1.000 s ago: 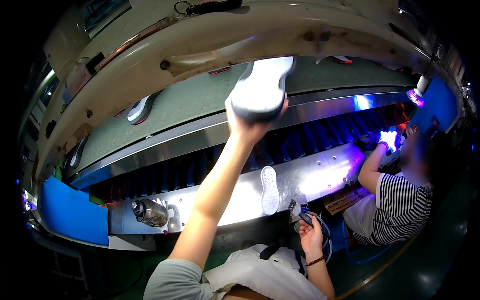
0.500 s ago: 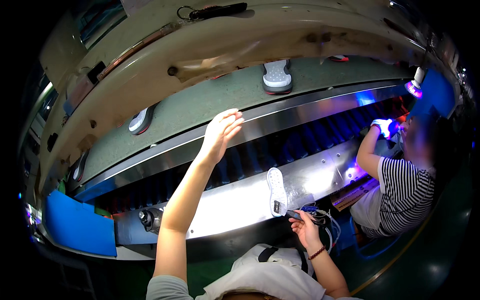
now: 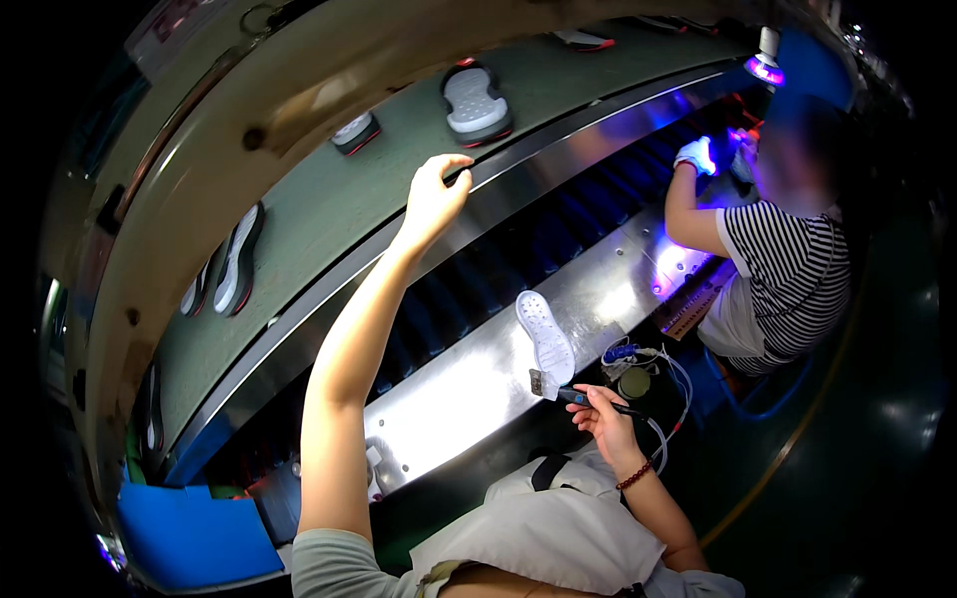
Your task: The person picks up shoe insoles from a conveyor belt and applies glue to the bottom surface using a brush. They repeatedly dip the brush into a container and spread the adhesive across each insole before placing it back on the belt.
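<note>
My left hand (image 3: 436, 201) is stretched out over the front edge of the green conveyor belt (image 3: 329, 214). Its fingers are bent but apart, and nothing is in them. Just beyond it, not touched, lies a grey-and-white shoe sole (image 3: 476, 104) with a black and red rim. Closer to me, a white shoe sole (image 3: 545, 334) rests on the metal ledge (image 3: 464, 414). My right hand (image 3: 606, 427) grips a dark pen-shaped tool (image 3: 573, 397) with a flat tip, which looks like a brush. The tip is at the sole's near end; whether they touch I cannot tell.
More soles (image 3: 237, 261) lie along the belt. White hoses (image 3: 683, 384) and a round pot (image 3: 634, 383) are beside my right hand. A co-worker in a striped shirt (image 3: 788, 249) sits at the right, near a purple-lit lamp (image 3: 765, 70). A blue panel (image 3: 199, 538) stands at lower left.
The view has turned, and the soles on the belt appear in different places. My left hand's fingers have bent more. My right hand still holds the tool near the white sole.
</note>
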Action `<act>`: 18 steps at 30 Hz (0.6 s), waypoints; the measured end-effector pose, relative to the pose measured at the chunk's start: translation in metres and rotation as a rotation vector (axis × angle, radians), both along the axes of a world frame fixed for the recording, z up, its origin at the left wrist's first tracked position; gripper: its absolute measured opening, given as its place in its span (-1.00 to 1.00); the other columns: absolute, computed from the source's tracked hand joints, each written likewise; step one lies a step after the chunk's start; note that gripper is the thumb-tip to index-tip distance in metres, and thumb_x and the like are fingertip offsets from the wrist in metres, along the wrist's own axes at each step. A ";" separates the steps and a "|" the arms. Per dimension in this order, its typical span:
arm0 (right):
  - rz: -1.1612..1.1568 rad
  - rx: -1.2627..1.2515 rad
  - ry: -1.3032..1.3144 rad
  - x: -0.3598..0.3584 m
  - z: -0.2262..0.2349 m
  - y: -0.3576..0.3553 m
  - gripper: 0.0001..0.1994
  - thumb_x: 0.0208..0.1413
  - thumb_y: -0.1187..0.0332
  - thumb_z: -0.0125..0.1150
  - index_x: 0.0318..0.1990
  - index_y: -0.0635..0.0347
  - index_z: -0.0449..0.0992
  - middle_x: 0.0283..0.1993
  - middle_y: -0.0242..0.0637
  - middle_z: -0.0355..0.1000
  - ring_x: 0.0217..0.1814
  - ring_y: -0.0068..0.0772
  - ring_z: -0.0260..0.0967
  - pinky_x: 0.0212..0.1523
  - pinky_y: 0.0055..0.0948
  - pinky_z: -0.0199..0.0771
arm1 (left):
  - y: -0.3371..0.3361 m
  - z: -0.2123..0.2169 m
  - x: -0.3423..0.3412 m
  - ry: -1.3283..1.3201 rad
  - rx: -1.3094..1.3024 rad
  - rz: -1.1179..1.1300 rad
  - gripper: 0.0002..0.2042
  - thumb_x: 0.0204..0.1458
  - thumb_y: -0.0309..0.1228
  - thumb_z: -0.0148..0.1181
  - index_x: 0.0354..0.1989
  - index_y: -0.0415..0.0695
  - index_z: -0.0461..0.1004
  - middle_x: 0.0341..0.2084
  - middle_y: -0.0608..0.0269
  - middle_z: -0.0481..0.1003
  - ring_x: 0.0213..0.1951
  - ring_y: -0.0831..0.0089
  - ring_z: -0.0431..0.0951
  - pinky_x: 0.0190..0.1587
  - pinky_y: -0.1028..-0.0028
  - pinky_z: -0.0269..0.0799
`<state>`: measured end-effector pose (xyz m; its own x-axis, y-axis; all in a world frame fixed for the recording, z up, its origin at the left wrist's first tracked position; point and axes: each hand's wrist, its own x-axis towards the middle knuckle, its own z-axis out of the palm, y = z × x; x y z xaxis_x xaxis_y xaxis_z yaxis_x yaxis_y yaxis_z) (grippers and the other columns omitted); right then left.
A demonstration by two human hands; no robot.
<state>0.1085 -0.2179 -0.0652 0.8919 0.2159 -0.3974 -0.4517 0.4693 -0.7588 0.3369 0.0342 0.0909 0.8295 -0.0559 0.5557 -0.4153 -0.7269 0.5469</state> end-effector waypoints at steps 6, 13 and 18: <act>-0.051 0.057 -0.014 0.020 -0.008 -0.020 -0.74 0.14 0.28 -0.07 -0.13 0.26 0.40 -0.35 -0.22 0.45 -0.46 -0.64 0.35 -0.43 -0.69 0.33 | -0.045 0.007 0.061 0.418 -0.297 0.027 -0.70 -0.20 -0.40 0.06 -0.25 -0.23 0.46 -0.25 -0.02 0.44 -0.13 0.19 0.42 -0.06 0.39 0.30; 0.027 0.060 -0.025 0.072 -0.011 -0.034 -0.73 0.15 0.29 -0.10 -0.12 0.27 0.39 -0.35 -0.21 0.45 -0.43 -0.61 0.36 -0.40 -0.66 0.34 | -0.095 0.023 0.078 0.254 0.124 0.183 -0.69 -0.17 -0.29 0.02 -0.27 -0.18 0.47 -0.39 0.08 0.51 -0.30 0.24 0.52 -0.18 0.38 0.38; 0.106 0.047 -0.068 0.103 -0.016 -0.045 -0.66 0.14 0.19 -0.05 -0.10 0.29 0.42 -0.35 -0.26 0.45 -0.41 -0.64 0.35 -0.38 -0.71 0.32 | -0.137 0.017 0.139 -0.039 0.230 -0.079 -0.75 -0.18 -0.36 0.02 -0.34 -0.21 0.48 -0.25 0.04 0.44 -0.14 0.17 0.42 -0.10 0.34 0.33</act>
<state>0.2117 -0.2627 -0.0807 0.8876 0.3275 -0.3240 -0.4490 0.4573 -0.7676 0.4755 -0.1031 0.1081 0.7958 -0.2485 0.5522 -0.4934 -0.7947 0.3535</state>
